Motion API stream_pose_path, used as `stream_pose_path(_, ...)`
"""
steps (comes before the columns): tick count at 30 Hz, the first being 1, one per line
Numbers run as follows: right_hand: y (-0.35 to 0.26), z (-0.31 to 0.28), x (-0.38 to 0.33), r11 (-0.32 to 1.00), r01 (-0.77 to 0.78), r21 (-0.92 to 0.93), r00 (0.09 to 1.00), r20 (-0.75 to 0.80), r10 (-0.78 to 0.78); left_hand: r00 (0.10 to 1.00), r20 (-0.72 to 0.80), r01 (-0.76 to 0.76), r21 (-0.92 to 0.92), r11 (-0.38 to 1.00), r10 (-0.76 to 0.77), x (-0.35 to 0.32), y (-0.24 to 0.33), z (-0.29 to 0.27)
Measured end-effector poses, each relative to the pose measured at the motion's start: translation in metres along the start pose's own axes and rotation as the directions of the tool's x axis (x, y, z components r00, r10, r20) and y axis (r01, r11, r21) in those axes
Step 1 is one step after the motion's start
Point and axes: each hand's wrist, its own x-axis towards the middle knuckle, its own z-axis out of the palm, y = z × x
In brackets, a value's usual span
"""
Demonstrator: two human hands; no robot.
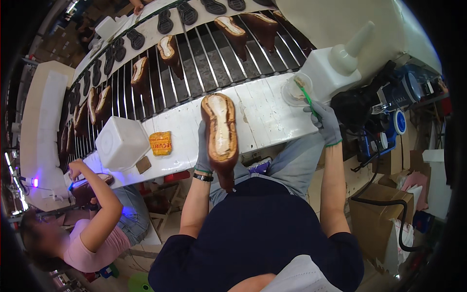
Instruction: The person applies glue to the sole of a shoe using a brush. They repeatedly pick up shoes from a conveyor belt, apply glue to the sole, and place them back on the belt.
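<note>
Brown shoe upper held sole-up by left hand at bench edge; green brush pinched by right hand at cup; outsole seemingly not yet fitted; loose outsoles lined up beyond.

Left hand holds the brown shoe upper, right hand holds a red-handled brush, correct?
Not red: the head view shows a green-handled brush. The rest stands: left hand holds the brown shoe upper, right hand holds the brush.
</note>
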Motion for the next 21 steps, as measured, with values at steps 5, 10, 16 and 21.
stream_pose_path(5, -0.058, 0.056, -0.025, 0.948, 0.252, -0.194, 0.965, 0.122, -0.231, 0.954, -0.297, 0.052, 0.255, 0.965, 0.027, 0.01, 0.004, 0.053)
stream_pose_path(10, -0.102, 0.093, -0.066, 0.762, 0.559, -0.327, 0.804, 0.437, -0.403, 0.95, -0.278, 0.021, 0.514, 0.858, 0.144, 0.019, 0.004, 0.09)
stream_pose_path(16, -0.111, 0.102, -0.092, 0.714, 0.599, -0.362, 0.747, 0.575, -0.335, 0.955, -0.192, -0.054, 0.64, 0.767, 0.228, 0.018, 0.01, 0.116)
stream_pose_path(21, -0.111, 0.106, -0.086, 0.555, 0.705, -0.442, 0.698, 0.571, -0.432, 0.946, -0.161, -0.065, 0.758, 0.648, 0.283, 0.016, 0.011, 0.133)
